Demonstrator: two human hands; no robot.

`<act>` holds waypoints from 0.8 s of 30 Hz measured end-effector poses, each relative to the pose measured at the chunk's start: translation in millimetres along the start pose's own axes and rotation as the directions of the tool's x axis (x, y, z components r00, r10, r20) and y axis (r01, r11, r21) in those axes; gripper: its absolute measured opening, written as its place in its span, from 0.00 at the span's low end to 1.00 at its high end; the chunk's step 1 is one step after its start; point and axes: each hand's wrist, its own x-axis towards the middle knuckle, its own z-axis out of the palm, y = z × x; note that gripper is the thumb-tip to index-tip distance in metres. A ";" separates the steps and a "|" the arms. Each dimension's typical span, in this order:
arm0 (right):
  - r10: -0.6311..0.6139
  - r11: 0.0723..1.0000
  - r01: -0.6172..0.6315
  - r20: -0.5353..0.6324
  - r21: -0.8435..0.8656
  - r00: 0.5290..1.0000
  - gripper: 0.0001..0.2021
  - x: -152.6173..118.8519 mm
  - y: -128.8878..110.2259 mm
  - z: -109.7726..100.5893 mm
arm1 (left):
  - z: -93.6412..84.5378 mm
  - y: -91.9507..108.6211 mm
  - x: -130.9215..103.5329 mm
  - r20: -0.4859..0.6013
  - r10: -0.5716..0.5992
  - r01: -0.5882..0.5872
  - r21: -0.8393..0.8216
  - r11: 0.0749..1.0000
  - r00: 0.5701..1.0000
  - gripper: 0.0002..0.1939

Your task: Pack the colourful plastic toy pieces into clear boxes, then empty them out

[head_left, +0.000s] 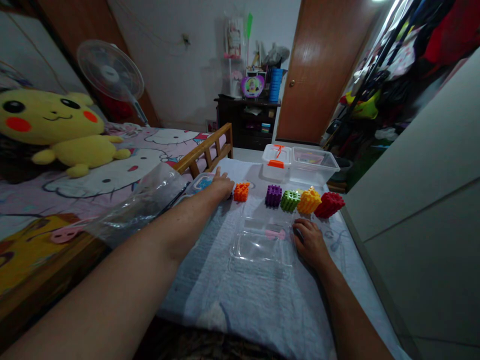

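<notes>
My left hand [224, 186] reaches to the far left of the cloth-covered table, its fingers bent down and one digit sticking out. A dark blue bit shows at its edge; whatever lies under the fingers is mostly hidden. Just right of it stands an orange ridged block [241, 192]. My right hand [309, 241] is curled at the right edge of a clear plastic container [258, 247] with a pink clip [275, 234]. Beyond that container are a purple block [273, 196], a green block [290, 200], a yellow block [309, 201] and a red block [329, 205], in a row.
Two clear boxes, one with an orange-clipped lid [276, 162] and one lidless [314, 166], stand at the table's back. A shallow clear tub [202, 183] sits beyond my left forearm. Left are a plastic bag [138, 205], a wooden bed rail [204, 150] and a yellow plush toy [75, 132].
</notes>
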 end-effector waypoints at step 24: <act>0.009 1.000 -0.009 0.014 -0.004 1.000 0.11 -1.0 2.5 1.3 | 30.5 -12.5 14.3 0.067 -0.021 0.041 -0.299 0.953 0.997 0.18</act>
